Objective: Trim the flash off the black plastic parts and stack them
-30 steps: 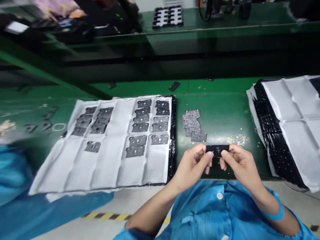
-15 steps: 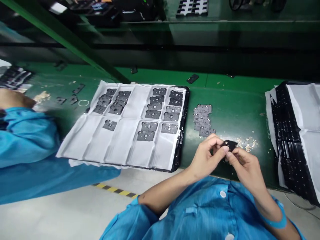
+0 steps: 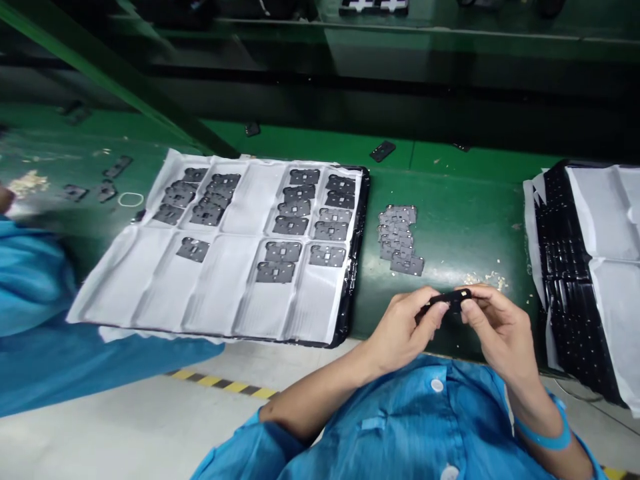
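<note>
Between both hands, over the front edge of the bench, is a small flat black plastic part [image 3: 453, 298], turned nearly edge-on. My left hand [image 3: 413, 323] pinches its left end between thumb and fingers. At its right end, my right hand [image 3: 497, 323] grips it the same way. Just beyond my left hand lies an overlapping row of similar dark plates [image 3: 399, 237]. Left of that stands a tray [image 3: 210, 297] lined with white sheet, with several like plates in some of its compartments. Pale crumbs [image 3: 487, 279] are scattered behind my right hand.
At the right is a stack of black trays [image 3: 570, 267] with white liners. A co-worker's blue sleeve [image 3: 33, 273] is at the far left. Loose black parts [image 3: 383, 151], a rubber band [image 3: 131, 199] and more crumbs [image 3: 29, 185] lie on the green bench [image 3: 465, 213]. A green post [image 3: 125, 87] slants behind the tray.
The black part has turned from showing its flat face to nearly edge-on, with both hands still on it. The view has shifted, so the tray sits farther left.
</note>
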A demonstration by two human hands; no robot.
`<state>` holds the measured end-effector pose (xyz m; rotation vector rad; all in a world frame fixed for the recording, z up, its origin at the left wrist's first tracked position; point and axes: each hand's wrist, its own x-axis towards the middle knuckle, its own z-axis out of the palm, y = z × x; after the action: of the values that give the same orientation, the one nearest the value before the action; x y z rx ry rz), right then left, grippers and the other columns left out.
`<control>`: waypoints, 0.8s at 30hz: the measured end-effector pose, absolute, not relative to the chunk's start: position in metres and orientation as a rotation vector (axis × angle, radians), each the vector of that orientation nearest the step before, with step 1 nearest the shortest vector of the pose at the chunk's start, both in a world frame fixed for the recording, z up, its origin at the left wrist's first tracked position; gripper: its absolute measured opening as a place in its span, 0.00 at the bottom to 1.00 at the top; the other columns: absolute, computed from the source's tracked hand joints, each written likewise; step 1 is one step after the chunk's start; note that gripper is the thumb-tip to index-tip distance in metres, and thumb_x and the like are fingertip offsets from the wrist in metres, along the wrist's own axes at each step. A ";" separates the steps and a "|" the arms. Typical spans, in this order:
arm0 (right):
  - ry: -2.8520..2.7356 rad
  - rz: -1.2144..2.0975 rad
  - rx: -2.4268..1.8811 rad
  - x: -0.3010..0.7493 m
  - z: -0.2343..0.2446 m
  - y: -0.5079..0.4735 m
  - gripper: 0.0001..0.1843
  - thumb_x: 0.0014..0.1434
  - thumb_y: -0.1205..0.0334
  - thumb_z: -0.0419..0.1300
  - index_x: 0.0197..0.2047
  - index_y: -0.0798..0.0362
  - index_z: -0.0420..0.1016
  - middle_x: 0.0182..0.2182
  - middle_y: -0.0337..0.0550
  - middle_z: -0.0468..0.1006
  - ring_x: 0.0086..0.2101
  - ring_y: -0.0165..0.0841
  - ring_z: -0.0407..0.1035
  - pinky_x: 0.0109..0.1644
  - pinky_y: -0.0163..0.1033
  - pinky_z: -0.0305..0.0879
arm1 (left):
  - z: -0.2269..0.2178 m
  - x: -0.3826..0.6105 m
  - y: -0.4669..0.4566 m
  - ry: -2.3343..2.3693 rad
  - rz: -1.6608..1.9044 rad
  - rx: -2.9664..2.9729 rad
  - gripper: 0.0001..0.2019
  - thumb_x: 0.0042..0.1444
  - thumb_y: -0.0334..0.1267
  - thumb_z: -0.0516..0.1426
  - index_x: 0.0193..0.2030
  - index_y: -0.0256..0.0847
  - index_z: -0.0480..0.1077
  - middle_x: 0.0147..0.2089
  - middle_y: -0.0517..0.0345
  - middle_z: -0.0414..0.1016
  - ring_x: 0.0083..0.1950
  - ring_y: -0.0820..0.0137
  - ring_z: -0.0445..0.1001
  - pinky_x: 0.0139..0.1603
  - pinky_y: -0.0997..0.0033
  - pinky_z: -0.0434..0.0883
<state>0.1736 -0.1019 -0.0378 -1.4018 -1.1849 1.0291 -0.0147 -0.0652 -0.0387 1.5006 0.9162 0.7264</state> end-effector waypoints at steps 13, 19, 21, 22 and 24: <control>-1.078 1.016 -1.386 0.168 -0.060 -0.104 0.10 0.70 0.56 0.66 0.41 0.50 0.88 0.36 0.44 0.85 0.32 0.34 0.75 0.34 0.37 0.70 | -0.041 -0.011 -0.067 0.947 0.695 1.837 0.11 0.77 0.40 0.48 0.40 0.44 0.60 0.29 0.66 0.62 0.26 0.73 0.58 0.30 0.70 0.57; -1.069 1.017 -1.437 0.168 -0.059 -0.101 0.11 0.68 0.56 0.66 0.40 0.51 0.88 0.34 0.44 0.84 0.25 0.29 0.67 0.28 0.36 0.62 | -0.037 -0.012 -0.063 0.978 0.635 1.734 0.11 0.76 0.42 0.49 0.39 0.45 0.60 0.27 0.68 0.59 0.26 0.73 0.58 0.30 0.71 0.56; -1.067 0.998 -1.431 0.165 -0.056 -0.098 0.11 0.67 0.57 0.66 0.38 0.51 0.88 0.32 0.43 0.83 0.25 0.30 0.69 0.28 0.35 0.64 | -0.036 -0.013 -0.063 0.969 0.610 1.714 0.11 0.76 0.42 0.49 0.39 0.45 0.60 0.27 0.67 0.61 0.26 0.73 0.59 0.30 0.71 0.57; -1.068 0.995 -1.424 0.164 -0.054 -0.097 0.11 0.66 0.57 0.65 0.36 0.51 0.88 0.31 0.42 0.83 0.26 0.31 0.70 0.29 0.35 0.66 | -0.036 -0.014 -0.064 0.972 0.596 1.706 0.12 0.76 0.43 0.49 0.38 0.45 0.61 0.27 0.67 0.62 0.26 0.72 0.60 0.30 0.71 0.58; -1.061 1.034 -1.406 0.159 -0.053 -0.095 0.12 0.65 0.57 0.64 0.34 0.51 0.87 0.30 0.42 0.83 0.28 0.32 0.72 0.31 0.35 0.68 | -0.038 -0.017 -0.065 1.004 0.566 1.690 0.14 0.77 0.45 0.48 0.38 0.45 0.63 0.26 0.66 0.63 0.26 0.72 0.62 0.30 0.72 0.59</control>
<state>0.1593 -0.0953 -0.0531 -1.4059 -1.0607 1.0343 -0.0166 -0.0654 -0.0383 1.6902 1.0036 0.5656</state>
